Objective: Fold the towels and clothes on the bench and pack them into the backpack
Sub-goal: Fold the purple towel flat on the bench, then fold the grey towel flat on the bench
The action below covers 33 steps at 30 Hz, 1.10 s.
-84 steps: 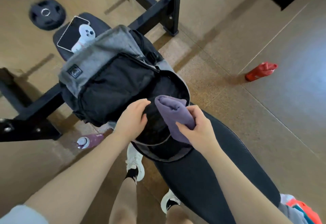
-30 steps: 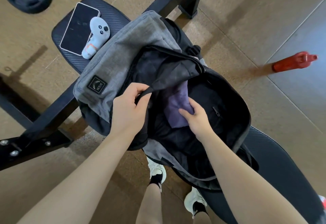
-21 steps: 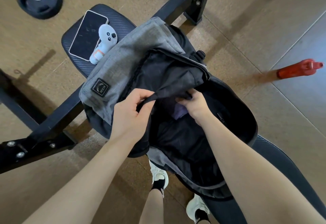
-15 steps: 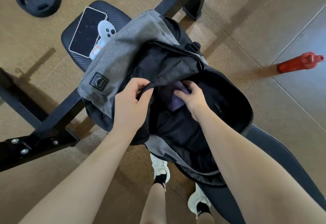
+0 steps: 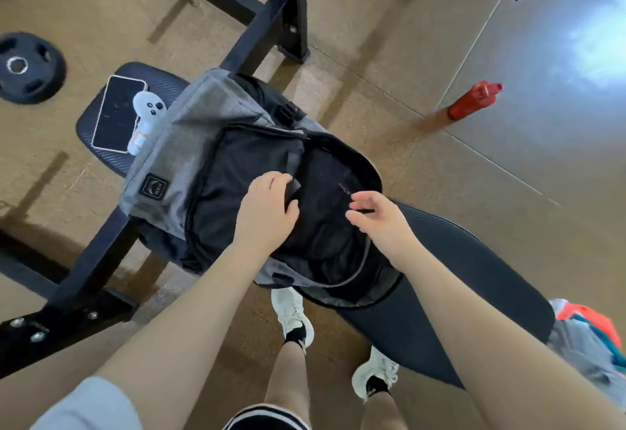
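Right hand [image 5: 376,216], fingers loosely spread, empty, over the backpack [image 5: 237,172] mouth; left hand [image 5: 271,206] grips its flap. Backpack lies on the surface [image 5: 457,280]; clothes [image 5: 589,338] remain at the near right. Releasing the flap could close the opening

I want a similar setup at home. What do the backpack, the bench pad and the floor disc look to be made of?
Backpack: woven grey fabric, heathered, matte, with black, probably nylon, panels. Bench pad: black, faintly ribbed, slightly shiny, likely vinyl. Weight plate: matte black, probably rubber-coated, with a metal centre ring.
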Motion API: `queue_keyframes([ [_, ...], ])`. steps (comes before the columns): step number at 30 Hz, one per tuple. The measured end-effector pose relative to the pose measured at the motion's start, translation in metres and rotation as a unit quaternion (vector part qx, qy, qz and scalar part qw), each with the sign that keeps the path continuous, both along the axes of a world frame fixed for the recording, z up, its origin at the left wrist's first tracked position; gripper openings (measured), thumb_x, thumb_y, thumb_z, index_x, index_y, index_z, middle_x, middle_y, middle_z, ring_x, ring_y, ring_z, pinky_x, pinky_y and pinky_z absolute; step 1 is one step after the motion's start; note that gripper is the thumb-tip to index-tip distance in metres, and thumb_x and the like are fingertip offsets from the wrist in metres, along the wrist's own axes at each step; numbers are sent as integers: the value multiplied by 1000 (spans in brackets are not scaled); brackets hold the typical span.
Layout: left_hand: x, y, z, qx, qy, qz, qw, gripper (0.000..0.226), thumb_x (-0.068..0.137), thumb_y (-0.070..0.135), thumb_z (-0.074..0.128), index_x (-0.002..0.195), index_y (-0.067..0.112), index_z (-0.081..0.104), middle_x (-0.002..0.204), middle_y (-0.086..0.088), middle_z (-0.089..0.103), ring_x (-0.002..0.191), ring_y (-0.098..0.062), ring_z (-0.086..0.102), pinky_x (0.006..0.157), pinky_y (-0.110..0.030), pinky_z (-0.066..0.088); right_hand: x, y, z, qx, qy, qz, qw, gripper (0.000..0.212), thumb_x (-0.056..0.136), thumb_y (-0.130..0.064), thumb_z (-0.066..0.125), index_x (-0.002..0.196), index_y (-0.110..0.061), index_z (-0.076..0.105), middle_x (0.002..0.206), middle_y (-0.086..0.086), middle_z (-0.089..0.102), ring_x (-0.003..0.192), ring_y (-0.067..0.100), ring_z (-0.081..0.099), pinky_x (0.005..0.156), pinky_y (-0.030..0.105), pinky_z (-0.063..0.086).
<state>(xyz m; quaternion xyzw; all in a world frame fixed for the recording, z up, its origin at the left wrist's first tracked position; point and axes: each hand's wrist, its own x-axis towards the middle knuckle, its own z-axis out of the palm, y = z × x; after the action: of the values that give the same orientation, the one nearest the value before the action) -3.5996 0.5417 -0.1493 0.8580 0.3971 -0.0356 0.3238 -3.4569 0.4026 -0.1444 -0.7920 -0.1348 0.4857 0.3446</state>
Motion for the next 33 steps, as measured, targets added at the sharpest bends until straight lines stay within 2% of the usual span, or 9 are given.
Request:
queue_keyframes([
  [2, 22, -14, 33, -33, -78, -9, 996, 36, 88, 15, 55, 123, 8, 52, 117, -4, 57, 107, -19, 52, 90, -28, 40, 5, -29, 21, 4, -6, 1, 1000, 26, 87, -22, 63, 113, -23, 58, 107, -4, 64, 98, 17, 61, 92, 32, 48],
  [4, 49, -37, 61, -74, -103, -53, 990, 32, 89, 15, 53, 121, 10, 54, 106, 1, 60, 94, -13, 56, 87, -29, 46, 12, -64, 39, 0, -14, 7, 1000, 23, 88, -21, 61, 110, -22, 60, 102, -7, 64, 95, 15, 61, 86, 26, 48],
  [7, 89, -93, 83, -99, -123, -121, 980, 28, 90, 15, 52, 118, 11, 55, 96, 5, 60, 87, -13, 58, 84, -31, 49, 28, -132, 52, -20, -28, -11, 999, 20, 89, -23, 60, 109, -23, 59, 99, -8, 63, 89, 12, 60, 74, 19, 44],
  [13, 161, -256, 76, -158, -99, -217, 958, 23, 92, 16, 51, 113, 14, 57, 93, 3, 61, 81, -15, 59, 79, -29, 48, 70, -305, 45, -76, -58, -125, 988, 21, 89, -25, 59, 110, -20, 60, 107, -4, 63, 96, 12, 60, 87, 26, 48],
  [18, 209, -391, 49, -219, -63, -225, 947, 19, 92, 15, 50, 108, 19, 59, 92, 7, 63, 80, -11, 59, 71, -15, 43, 113, -448, 13, -116, -80, -197, 970, 19, 89, -24, 60, 106, -16, 61, 106, -1, 64, 95, 14, 59, 82, 25, 47],
  [20, 228, -436, 29, -234, -38, -231, 944, 18, 92, 14, 49, 106, 20, 59, 91, 7, 65, 81, -13, 60, 72, -18, 44, 131, -498, -9, -144, -93, -222, 960, 21, 90, -23, 58, 108, -13, 61, 111, 3, 64, 99, 19, 59, 87, 31, 47],
  [24, 257, -502, -19, -230, -1, -226, 946, 19, 92, 15, 48, 105, 20, 59, 89, 8, 65, 82, -14, 61, 75, -25, 47, 159, -579, -68, -204, -139, -181, 952, 27, 93, -19, 52, 118, -11, 58, 119, 7, 60, 107, 24, 55, 83, 27, 41],
  [28, 273, -540, -62, -241, 34, -205, 948, 18, 92, 15, 47, 103, 23, 59, 89, 10, 65, 85, -11, 61, 75, -21, 45, 175, -633, -130, -290, -217, -136, 922, 44, 92, -17, 48, 136, -19, 44, 138, 8, 47, 123, 30, 43, 94, 42, 43],
  [33, 284, -565, -106, -226, 61, -202, 951, 17, 91, 15, 48, 101, 24, 59, 92, 5, 66, 87, -10, 61, 73, -13, 42, 185, -658, -180, -293, -270, -140, 906, 34, 89, -25, 57, 123, -25, 54, 128, 3, 53, 123, 26, 40, 90, 43, 37],
])
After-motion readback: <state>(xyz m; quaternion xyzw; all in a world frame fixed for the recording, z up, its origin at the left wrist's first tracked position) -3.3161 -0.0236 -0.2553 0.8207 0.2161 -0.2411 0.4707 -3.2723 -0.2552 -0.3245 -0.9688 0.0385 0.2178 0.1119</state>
